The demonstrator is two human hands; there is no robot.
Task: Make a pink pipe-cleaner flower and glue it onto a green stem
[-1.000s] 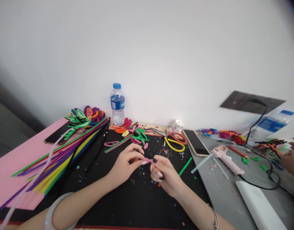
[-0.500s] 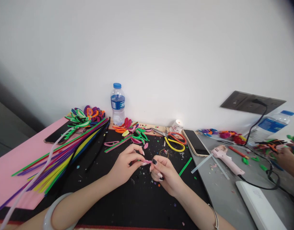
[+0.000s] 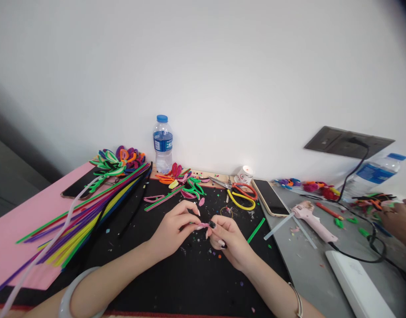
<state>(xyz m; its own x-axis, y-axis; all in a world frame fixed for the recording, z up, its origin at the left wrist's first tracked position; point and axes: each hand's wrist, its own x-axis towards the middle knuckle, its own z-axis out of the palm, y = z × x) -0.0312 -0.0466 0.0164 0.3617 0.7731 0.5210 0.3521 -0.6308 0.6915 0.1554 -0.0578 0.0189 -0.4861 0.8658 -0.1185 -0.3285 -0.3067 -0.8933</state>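
Between my two hands is a short piece of pink pipe cleaner (image 3: 203, 225), held just above the black mat (image 3: 189, 282). My left hand (image 3: 176, 227) pinches its left end between thumb and forefinger. The thumb and forefinger of my right hand (image 3: 226, 236) grip the other end. Most of the piece is hidden by the fingertips, so its exact shape cannot be made out. Beyond my hands lie looped pink and green pipe cleaners (image 3: 191, 187) and a small pink loop (image 3: 202, 202). A cut green pipe cleaner (image 3: 256, 230) rests right of my right hand.
Scissors (image 3: 240, 198), a paper roll (image 3: 244, 175) and a phone (image 3: 271, 197) lie behind. Left are bundled pipe cleaners (image 3: 86, 216) and a water bottle (image 3: 162, 143). Right are a pink glue gun (image 3: 313, 221) with its cord, a white power bank-like block (image 3: 358, 282) and another person's hand (image 3: 396, 221).
My hands keep their pinch on the pink pipe cleaner and have barely shifted. At the far right, the other person's hand has moved slightly, and more fingers show there.
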